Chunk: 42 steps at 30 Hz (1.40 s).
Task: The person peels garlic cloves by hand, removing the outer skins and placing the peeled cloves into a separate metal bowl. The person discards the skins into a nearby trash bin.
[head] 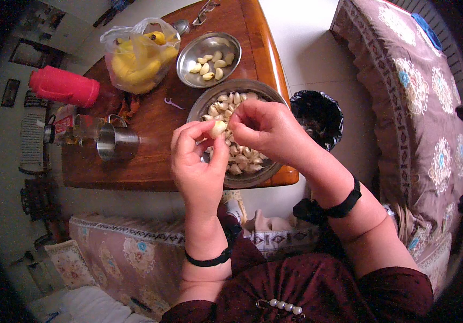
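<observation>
Between the thumb and fingertips of my left hand is a pale garlic clove. My right hand is right beside it, thumb and forefinger pinched together at the clove's edge; whether a scrap of skin is between them is too small to tell. Both hands are above a large metal basin of unpeeled garlic cloves, hiding part of it. Just beyond the basin, a smaller metal bowl holds several peeled cloves.
On the wooden table are a bag of bananas, a dental floss pick, a metal cup, a red thermos flask and eyeglasses. A black-lined bin stands off the table's right edge, near a cloth-covered sofa.
</observation>
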Available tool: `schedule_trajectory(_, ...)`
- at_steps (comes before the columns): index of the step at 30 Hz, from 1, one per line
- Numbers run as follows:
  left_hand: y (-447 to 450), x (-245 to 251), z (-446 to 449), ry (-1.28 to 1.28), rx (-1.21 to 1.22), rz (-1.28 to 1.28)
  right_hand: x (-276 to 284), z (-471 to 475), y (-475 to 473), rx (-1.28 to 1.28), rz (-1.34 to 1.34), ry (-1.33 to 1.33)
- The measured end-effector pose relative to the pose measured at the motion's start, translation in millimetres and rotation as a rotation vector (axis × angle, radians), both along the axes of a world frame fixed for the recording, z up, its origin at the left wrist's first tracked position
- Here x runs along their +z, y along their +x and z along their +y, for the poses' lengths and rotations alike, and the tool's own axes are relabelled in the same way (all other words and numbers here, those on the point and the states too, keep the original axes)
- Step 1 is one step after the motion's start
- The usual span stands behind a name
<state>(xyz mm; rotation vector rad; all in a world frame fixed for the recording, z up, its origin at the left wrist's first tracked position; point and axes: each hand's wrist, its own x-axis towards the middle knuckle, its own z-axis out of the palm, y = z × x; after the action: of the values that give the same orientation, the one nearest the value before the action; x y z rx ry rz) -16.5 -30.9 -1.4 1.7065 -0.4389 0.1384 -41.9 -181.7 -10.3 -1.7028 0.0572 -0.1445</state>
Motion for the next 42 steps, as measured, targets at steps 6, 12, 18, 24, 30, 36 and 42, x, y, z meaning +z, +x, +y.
schedule_trajectory(6, -1.8, 1.6, 1.7, -0.105, -0.043, 0.129, 3.1, -2.4, 1.7, 0.143, 0.192, 0.419)
schedule_trajectory(12, -2.4, 3.5, 0.2, 0.037, -0.081, 0.020, 3.0, -2.4, 0.9, 0.213, 0.266, 0.653)
schedule_trajectory(18, -3.8, 3.2, -5.4, 0.051, -0.019, -0.119, -0.7, -2.3, 1.1, 0.242, 0.234, 0.787)
schedule_trajectory(24, -1.8, 3.7, -3.1, 0.256, 0.004, -0.311, -2.1, -1.8, 1.1, 0.228, 0.235, 0.800)
schedule_trajectory(30, -3.1, 1.9, -4.9, 0.164, 0.010, -0.241, -4.7, -1.3, 2.3, 0.229, 0.226, 0.841)
schedule_trajectory(36, -2.5, 2.3, -4.7, 0.192, -0.002, -0.275, -4.0, -1.2, 1.6, 0.220, 0.228, 0.821)
schedule_trajectory(42, -2.1, 1.9, -4.8, 0.158, -0.008, -0.261, -3.7, -1.3, 2.7, 0.207, 0.256, 0.877)
